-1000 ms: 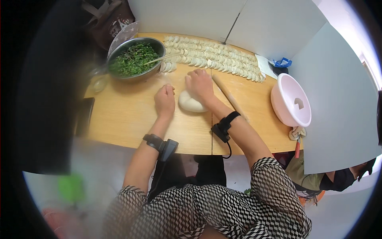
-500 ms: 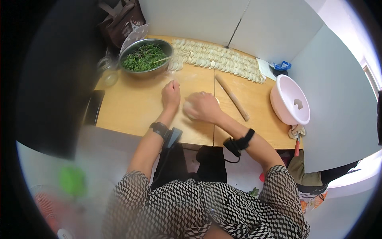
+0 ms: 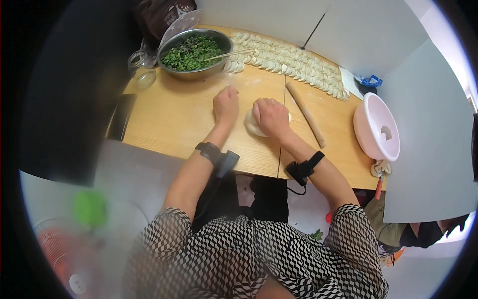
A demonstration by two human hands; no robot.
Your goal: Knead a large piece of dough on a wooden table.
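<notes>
Pale dough (image 3: 254, 123) lies on the wooden table (image 3: 164, 114), largely covered by my right hand (image 3: 269, 114), whose fingers curl over it. To its left my left hand (image 3: 226, 103) rests in a fist, with nothing visible in it. A wooden rolling pin (image 3: 305, 113) lies just right of the dough. Behind my hands stand a steel bowl (image 3: 180, 74) of chopped greens (image 3: 188, 52) with chopsticks (image 3: 235, 53) over its rim, and several rows of crimped dumplings (image 3: 289, 61).
A pink plastic basin (image 3: 368, 134) and a red-handled tool (image 3: 379, 187) sit at the right. Glass jars (image 3: 144, 74) and a dark flat object (image 3: 121, 116) are at the left. Pale panels (image 3: 423, 124) border the table; a dark bag (image 3: 158, 14) is behind the bowl.
My right hand has worked back and forth on the dough, moving down over it, then slightly up. My left hand stays fisted beside it. The whole view has shifted.
</notes>
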